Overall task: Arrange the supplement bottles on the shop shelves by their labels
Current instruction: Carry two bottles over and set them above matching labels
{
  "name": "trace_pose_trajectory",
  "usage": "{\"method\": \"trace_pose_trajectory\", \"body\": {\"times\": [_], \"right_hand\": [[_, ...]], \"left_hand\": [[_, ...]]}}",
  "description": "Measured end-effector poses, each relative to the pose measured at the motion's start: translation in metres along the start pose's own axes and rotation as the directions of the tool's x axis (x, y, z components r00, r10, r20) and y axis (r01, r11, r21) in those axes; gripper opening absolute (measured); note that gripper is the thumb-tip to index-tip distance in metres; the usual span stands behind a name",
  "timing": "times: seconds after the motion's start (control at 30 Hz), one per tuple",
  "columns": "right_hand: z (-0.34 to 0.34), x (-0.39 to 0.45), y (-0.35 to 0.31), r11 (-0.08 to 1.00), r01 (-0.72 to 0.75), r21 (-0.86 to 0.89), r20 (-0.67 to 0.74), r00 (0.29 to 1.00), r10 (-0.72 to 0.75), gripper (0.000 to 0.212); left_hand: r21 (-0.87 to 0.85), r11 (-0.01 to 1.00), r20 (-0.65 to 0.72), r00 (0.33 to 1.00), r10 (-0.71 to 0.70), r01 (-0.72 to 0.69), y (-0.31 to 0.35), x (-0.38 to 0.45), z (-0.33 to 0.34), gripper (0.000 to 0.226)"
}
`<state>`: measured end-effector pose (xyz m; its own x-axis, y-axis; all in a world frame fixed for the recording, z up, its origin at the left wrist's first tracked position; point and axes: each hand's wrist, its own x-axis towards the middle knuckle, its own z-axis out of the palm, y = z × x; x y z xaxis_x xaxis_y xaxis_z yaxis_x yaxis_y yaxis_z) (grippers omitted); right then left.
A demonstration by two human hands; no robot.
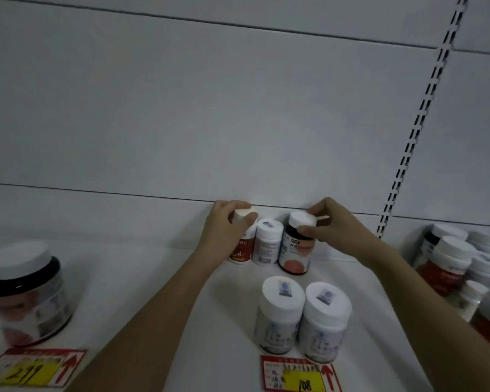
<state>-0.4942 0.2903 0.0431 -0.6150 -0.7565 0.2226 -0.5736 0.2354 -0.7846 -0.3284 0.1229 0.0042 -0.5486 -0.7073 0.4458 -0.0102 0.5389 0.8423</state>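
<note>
A: Where are the hands?

B: Both at the back of the shelf (pixel 153 278), just below the middle of the frame. The left hand (pixel 224 233) is curled over the white cap of the red bottle (pixel 241 251), thumb on the cap's near side. The right hand (pixel 334 230) pinches the cap of the dark bottle (pixel 294 250) between thumb and fingers.

A: So both grips are closed on something?

B: Yes, each holds a cap from above, and both bottles stand upright with their long axes vertical, so I'd judge a straight lift or slide would suit either.

A: What sits between them?

B: A white bottle (pixel 268 244), upright, touching or nearly touching the red one, just beside the dark one (its barcode faces us). Neither hand holds it.

A: And nearer the front?

B: A white pair (pixel 300 318) side by side in the lower middle, above the 108 tag (pixel 303 376). A big jar (pixel 26 292) stands lower left, blurred, above the 299 tag (pixel 34 369). A bottle cluster (pixel 461 267) crowds the right edge.

A: Can you see inside any of them?

B: No, every cap is on, and the contents cannot be told.

A: Which way would the red bottle go?

B: My guess is leftward, where the shelf is bare beside the left hand, while the right hand is nearer the cluster
</note>
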Motion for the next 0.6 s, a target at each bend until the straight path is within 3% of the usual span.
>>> {"method": "trace_pose_trajectory", "body": {"times": [0.17, 0.37, 0.6], "right_hand": [[0.016, -0.004, 0.015, 0.984, 0.080, 0.159, -0.144, 0.988, -0.057, 0.036], [0.025, -0.011, 0.022, 0.971, 0.131, 0.202, -0.190, 0.977, -0.092, 0.028], [0.037, -0.014, 0.030, 0.947, 0.111, 0.301, -0.149, 0.986, -0.068, 0.025]], "left_hand": [[-0.127, 0.991, 0.204, 0.979, -0.014, 0.041, -0.004, 0.005, -0.020, 0.027], [-0.090, 0.991, 0.223, 0.972, -0.073, 0.095, -0.002, 0.006, -0.025, 0.043], [-0.151, 0.981, 0.322, 0.944, -0.071, 0.125, -0.009, 0.003, -0.027, 0.036]]}}
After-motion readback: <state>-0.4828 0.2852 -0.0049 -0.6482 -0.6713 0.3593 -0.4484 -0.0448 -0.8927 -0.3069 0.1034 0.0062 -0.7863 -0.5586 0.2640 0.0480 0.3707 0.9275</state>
